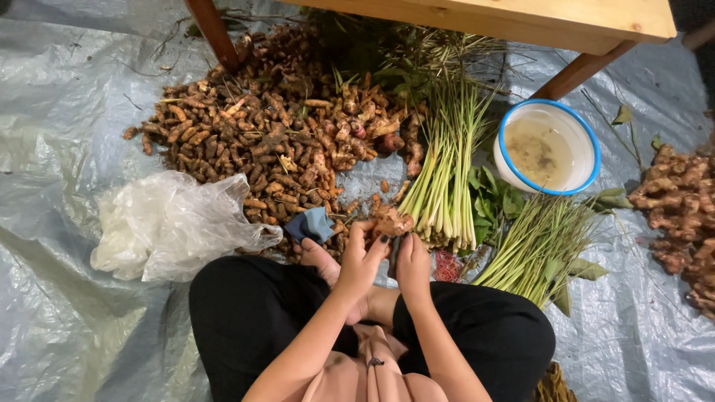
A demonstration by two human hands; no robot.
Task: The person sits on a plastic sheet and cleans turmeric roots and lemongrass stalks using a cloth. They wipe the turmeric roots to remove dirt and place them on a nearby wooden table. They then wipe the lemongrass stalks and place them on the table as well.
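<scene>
Brown, knobbly and pale at one end, a piece of root (392, 221) sits pinched in the fingers of my left hand (361, 260), just off the near edge of the big root heap (261, 126) on the grey tarp (67, 112). My right hand (413, 264) is clenched around a dark, slim tool I cannot identify, touching the root. I judge the work barely begun: the heap is large, as are the lemongrass bundles (447, 171) and the ginger pile (681, 208) at the tarp's right edge.
</scene>
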